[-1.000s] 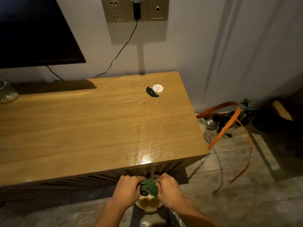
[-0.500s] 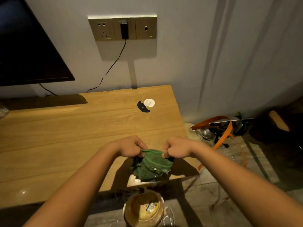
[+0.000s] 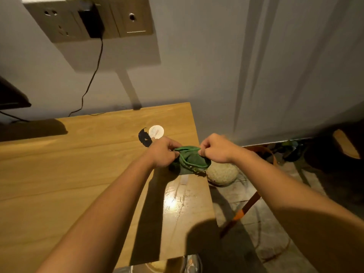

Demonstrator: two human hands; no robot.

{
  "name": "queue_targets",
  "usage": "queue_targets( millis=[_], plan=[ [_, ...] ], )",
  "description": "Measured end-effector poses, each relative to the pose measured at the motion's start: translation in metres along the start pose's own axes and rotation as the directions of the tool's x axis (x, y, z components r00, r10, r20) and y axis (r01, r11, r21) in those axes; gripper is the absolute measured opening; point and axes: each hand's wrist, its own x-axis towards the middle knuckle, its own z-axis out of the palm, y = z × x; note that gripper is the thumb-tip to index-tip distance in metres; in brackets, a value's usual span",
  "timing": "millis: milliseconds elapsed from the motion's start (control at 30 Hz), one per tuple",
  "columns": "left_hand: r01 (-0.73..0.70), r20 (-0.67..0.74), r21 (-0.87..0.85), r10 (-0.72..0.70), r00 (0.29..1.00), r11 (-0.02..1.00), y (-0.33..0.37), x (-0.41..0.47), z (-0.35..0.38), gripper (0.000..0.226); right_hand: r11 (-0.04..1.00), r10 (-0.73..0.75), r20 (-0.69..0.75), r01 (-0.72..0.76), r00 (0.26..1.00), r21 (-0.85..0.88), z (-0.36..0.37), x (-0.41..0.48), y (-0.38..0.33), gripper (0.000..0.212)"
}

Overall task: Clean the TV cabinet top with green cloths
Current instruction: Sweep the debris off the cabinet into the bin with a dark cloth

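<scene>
A crumpled green cloth [image 3: 192,159] hangs between my two hands just above the right end of the wooden TV cabinet top [image 3: 78,174]. My left hand [image 3: 162,152] pinches its left edge and my right hand [image 3: 215,148] pinches its right edge, both with fingers curled. The lower part of the cloth touches or nearly touches the wood near the cabinet's right edge. A wet glare patch shows on the wood nearer to me.
A black scrap [image 3: 144,137] and a white round disc [image 3: 156,132] lie on the cabinet just beyond my left hand. A TV corner [image 3: 11,97] sits at far left. A wall socket [image 3: 88,18] with plug and cable hangs above. A pale round object [image 3: 222,173] and orange strap [image 3: 248,205] lie on the floor at right.
Both hands have carried the green cloth up from below the cabinet front, over the top, and farther toward the wall at the right end. The view has moved closer and rightward.
</scene>
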Motion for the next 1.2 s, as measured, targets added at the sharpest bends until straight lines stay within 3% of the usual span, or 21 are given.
queue_targets(
  millis=[133, 233, 400, 700, 933, 1200],
  plan=[
    [-0.006, -0.048, 0.046, 0.008, 0.999, 0.999, -0.014, 0.015, 0.018, 0.03, 0.999, -0.044, -0.061, 0.045, 0.997, 0.006, 0.017, 0.017, 0.024, 0.026],
    [-0.006, -0.016, 0.124, 0.008, 1.0, 0.992, -0.024, 0.016, 0.031, 0.031, 0.99, -0.114, -0.034, 0.111, 0.993, -0.093, 0.026, 0.018, 0.035, 0.025],
    [-0.024, -0.006, 0.098, 0.025, 1.0, 0.995, -0.031, 0.003, 0.046, 0.03, 0.973, -0.193, -0.042, 0.185, 0.98, -0.139, 0.045, 0.0, 0.049, 0.024],
    [-0.082, 0.04, 0.114, 0.078, 0.996, 0.99, -0.036, -0.04, 0.081, 0.03, 0.984, -0.145, -0.131, 0.129, 0.981, -0.12, 0.092, -0.062, 0.068, 0.022],
    [-0.131, 0.064, 0.069, 0.127, 0.99, 0.989, -0.063, -0.118, 0.104, 0.031, 0.99, -0.051, -0.101, 0.037, 0.994, -0.133, 0.145, -0.124, 0.048, 0.025],
    [-0.044, 0.043, 0.068, 0.041, 0.998, 0.997, -0.126, -0.232, 0.096, 0.032, 0.995, -0.093, -0.118, 0.087, 0.989, -0.058, 0.254, -0.182, -0.004, 0.023]
  ],
)
